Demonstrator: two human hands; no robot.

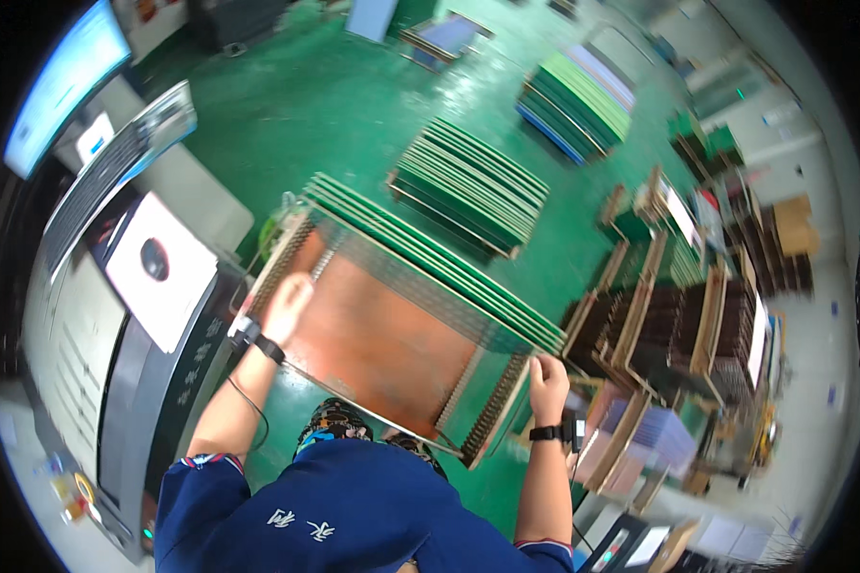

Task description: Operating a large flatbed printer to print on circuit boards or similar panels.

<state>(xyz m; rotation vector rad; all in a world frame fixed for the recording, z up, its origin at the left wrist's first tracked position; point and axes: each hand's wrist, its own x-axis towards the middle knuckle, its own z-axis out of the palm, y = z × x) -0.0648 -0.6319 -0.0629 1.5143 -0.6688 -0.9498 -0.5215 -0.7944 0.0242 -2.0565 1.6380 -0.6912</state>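
In front of my body stands a slotted rack (495, 411) with toothed strips along both ends. Several green boards (430, 253) stand side by side along its far edge, and a blurred greyish panel (401, 272) shows just on the near side of them. An orange-brown surface (382, 334) spreads across its middle. My left hand (288, 307) is over the rack's left end, its fingers smeared by motion. At the right end, my right hand (548, 384) has its fingers curled closed; what they hold is hidden. Both wrists wear black straps.
Beyond are two more stacks of green boards (470, 186) (578, 100) on the green floor. At left, a machine carries a keyboard (96, 191), a mouse (155, 259) on a white sheet and a monitor (67, 86). Wooden-framed racks of dark boards (674, 325) crowd the right.
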